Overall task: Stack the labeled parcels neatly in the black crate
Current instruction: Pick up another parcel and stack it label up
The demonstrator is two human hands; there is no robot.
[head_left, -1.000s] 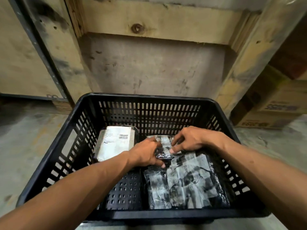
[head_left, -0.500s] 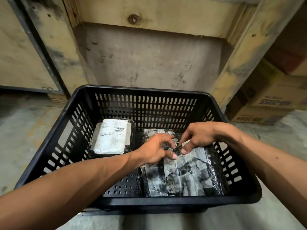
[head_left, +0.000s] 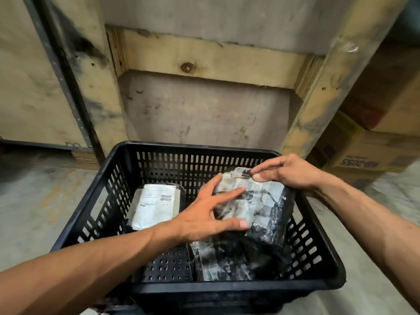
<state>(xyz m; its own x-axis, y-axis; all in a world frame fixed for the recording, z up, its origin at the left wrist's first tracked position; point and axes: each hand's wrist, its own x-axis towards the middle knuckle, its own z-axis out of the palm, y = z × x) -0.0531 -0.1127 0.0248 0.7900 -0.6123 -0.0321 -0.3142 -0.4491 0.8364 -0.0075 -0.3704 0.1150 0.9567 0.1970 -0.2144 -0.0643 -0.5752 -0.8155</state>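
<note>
A black slotted crate (head_left: 122,178) stands on the floor in front of me. At its back left lies a black parcel with a white label (head_left: 155,206). On the right, a black wrapped parcel with a torn, smeared label (head_left: 261,208) is tilted up above the crate floor. My right hand (head_left: 286,171) pinches its far top edge. My left hand (head_left: 209,214) lies spread against its left side, thumb under its lower face. Beneath it another dark parcel with torn tape (head_left: 218,260) rests flat at the front right.
A wooden pallet-like frame (head_left: 204,62) and a grey wall rise right behind the crate. Cardboard boxes (head_left: 368,155) are stacked at the right. Concrete floor (head_left: 38,201) lies to the left of the crate.
Both hands have raised the right-hand parcel from lying flat to a tilted position higher in the crate. The camera view has tipped upward. The labelled parcel at back left stayed put.
</note>
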